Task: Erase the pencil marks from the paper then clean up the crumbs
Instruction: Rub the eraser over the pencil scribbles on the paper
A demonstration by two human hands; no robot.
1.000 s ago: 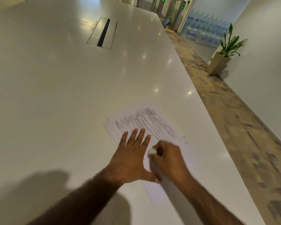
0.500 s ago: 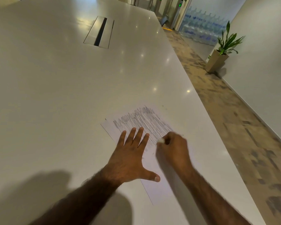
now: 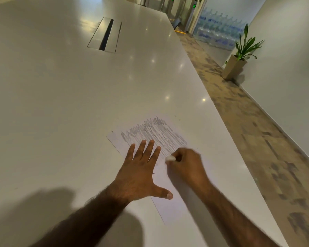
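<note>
Paper (image 3: 169,207) lies on the table (image 3: 61,104), pinned by the flat, spread left hand (image 3: 141,175) so it cannot slide; beside it, the right hand (image 3: 185,166) pinches an eraser (image 3: 170,158) against the pencil marks (image 3: 153,132).

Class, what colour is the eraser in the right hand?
White. The eraser shows best in the head view, gripped by the right hand.

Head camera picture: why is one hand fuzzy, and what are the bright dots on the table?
Head view: the right hand, gripping the eraser, is smeared by motion blur; the left hand, flat on the paper, looks sharp; the dots are lights reflected in the glossy table.
</note>
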